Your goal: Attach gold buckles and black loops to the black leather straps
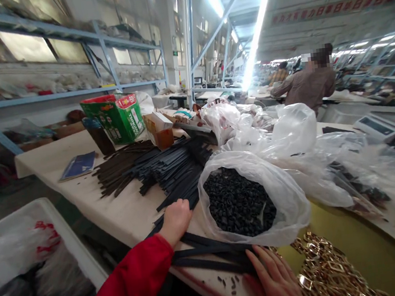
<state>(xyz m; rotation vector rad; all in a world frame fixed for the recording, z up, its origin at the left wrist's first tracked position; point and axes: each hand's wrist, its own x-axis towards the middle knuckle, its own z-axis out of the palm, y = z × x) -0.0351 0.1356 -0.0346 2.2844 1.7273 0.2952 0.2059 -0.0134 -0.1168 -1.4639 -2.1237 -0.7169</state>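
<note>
My left hand (pixel 177 220), below a red sleeve, is closed round dark flat strips (pixel 208 250) near the table's front edge. My right hand (pixel 275 276) lies with its fingers on the right ends of these strips, its fingertips pointing up and left. Just beyond the hands, an open clear plastic bag (pixel 288 204) holds many small black loops (pixel 238 200). More black strips (pixel 174 164) and brown strips (pixel 125 165) are spread behind my left hand. Gold metal buckles (pixel 330 270) are heaped to the right of my right hand.
A green box (pixel 120 121), a small carton (pixel 159 131) and a blue booklet (pixel 77 166) stand or lie at the back left. Plastic bags (pixel 294 128) cover the back right. A white bin (pixel 44 206) is at lower left. A person (pixel 308 82) is beyond the table.
</note>
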